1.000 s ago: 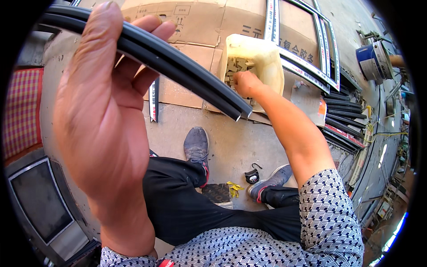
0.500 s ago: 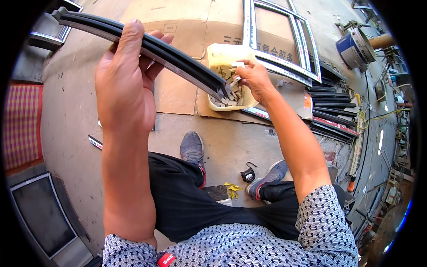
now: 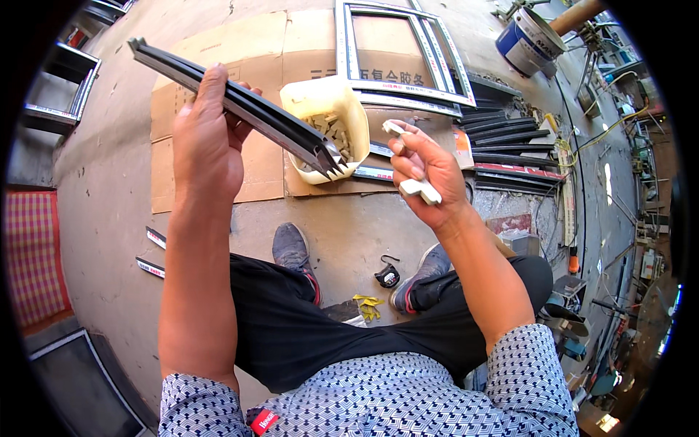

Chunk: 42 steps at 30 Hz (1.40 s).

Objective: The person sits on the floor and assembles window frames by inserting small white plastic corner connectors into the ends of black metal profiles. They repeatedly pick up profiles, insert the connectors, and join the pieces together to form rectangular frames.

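Observation:
My left hand [image 3: 207, 142] is wrapped round a long dark frame profile [image 3: 273, 115] with a grooved cut end, held up at a slant. Its lower right end hangs over a cream plastic tub [image 3: 313, 93], cut open, with many small pale corner pieces [image 3: 331, 131] lying inside. Off to the tub's right is my right hand [image 3: 433, 171], fingers curled. It holds several small white corner pieces [image 3: 420, 191]; one is pinched at the fingertips and others lie against the palm.
Flattened cardboard [image 3: 255, 171] lies under the tub. Beyond it are white-edged window frames [image 3: 346, 44], and dark profiles [image 3: 510, 142] are stacked at the right. A bucket [image 3: 530, 42] stands far right. A tape measure [image 3: 387, 275] and yellow scraps [image 3: 368, 306] lie between my feet.
My right hand has come out of the tub and moved right and nearer, carrying white pieces. The left hand still grips the profile, now slightly lower and more steeply tilted.

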Motion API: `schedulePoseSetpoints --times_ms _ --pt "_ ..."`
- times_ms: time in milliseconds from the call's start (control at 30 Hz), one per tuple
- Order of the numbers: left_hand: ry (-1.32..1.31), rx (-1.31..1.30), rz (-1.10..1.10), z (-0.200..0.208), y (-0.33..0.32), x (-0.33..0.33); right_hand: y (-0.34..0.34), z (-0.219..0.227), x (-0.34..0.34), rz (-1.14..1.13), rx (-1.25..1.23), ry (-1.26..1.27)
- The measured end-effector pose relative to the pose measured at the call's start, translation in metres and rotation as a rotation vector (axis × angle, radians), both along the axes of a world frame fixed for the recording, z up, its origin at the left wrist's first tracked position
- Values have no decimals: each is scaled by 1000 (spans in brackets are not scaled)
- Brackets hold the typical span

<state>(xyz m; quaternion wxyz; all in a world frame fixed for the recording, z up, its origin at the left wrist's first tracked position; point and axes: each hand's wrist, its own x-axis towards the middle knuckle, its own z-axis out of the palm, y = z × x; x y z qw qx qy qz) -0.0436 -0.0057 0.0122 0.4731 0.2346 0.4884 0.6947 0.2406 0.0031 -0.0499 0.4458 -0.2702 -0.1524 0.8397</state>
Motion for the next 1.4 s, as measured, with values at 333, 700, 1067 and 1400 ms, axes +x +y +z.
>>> schedulePoseSetpoints --times_ms 333,700,1067,1400 --pt "-28 -86 -104 -14 -1 40 -45 23 28 35 -52 71" --pt "-3 -237 -266 -20 -19 73 -55 -7 26 -44 -193 201" --pt "-105 -189 -195 -31 -11 59 -54 21 31 -6 109 -77" --pt "-111 -100 -139 -28 -12 52 -60 59 24 4 439 -524"
